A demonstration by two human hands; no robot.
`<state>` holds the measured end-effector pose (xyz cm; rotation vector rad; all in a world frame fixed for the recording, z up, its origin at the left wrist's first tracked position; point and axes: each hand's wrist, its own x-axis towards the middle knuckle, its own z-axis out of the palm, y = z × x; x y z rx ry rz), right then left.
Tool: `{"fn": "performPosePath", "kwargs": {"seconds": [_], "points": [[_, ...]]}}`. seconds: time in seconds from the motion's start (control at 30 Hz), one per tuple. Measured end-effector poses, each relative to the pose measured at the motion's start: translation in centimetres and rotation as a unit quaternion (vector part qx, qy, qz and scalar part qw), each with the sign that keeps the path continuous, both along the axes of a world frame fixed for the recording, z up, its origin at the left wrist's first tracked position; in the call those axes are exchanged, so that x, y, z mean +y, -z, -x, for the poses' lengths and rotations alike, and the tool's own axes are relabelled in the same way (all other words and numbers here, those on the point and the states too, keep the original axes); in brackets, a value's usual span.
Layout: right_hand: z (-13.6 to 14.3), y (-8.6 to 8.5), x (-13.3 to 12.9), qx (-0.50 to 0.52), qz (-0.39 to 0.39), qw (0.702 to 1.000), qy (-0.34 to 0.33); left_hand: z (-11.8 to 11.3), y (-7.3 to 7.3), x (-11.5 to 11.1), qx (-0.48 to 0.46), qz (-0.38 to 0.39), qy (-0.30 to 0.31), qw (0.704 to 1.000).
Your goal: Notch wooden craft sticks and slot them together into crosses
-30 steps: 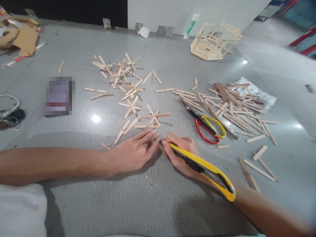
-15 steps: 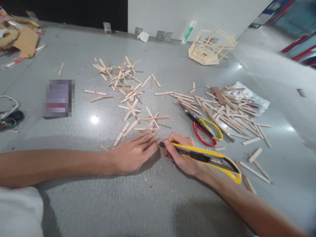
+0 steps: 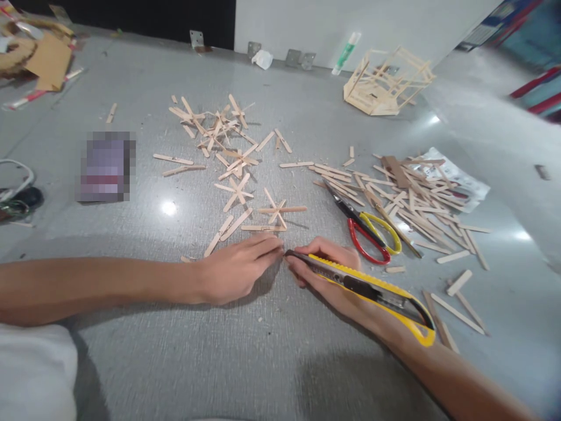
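Note:
My right hand is closed around a yellow and black utility knife, its front end pointing left. That end meets the fingertips of my left hand, which are pinched together low over the table; whatever they hold is hidden. Just beyond my left fingers lies a wooden craft stick. Two star shapes of crossed craft sticks are near it: one star directly beyond my hands and another star farther left. A tangled group of crossed sticks sits behind them.
Scissors with red and yellow handles lie right of my hands, beside a pile of craft sticks. A wooden stick frame stands at the back right near a green-and-white tube. Cardboard is at the far left.
The knife's handle end has swung slightly down and to the right with my right hand still gripping it. My left hand stays pinched in nearly the same place. The view has shifted a little.

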<state>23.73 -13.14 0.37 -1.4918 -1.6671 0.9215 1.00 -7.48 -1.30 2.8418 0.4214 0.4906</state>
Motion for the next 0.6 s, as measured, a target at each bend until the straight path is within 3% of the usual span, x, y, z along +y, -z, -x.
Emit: {"fn": "performPosePath", "kwargs": {"seconds": [0.33, 0.6], "points": [[0.17, 0.18, 0.10, -0.044, -0.012, 0.999, 0.008, -0.39, 0.06, 0.17, 0.023, -0.056, 0.004, 0.998], [0.13, 0.30, 0.12, -0.040, -0.026, 0.999, -0.002, -0.27, 0.12, -0.01, 0.012, -0.052, 0.007, 0.999]]}}
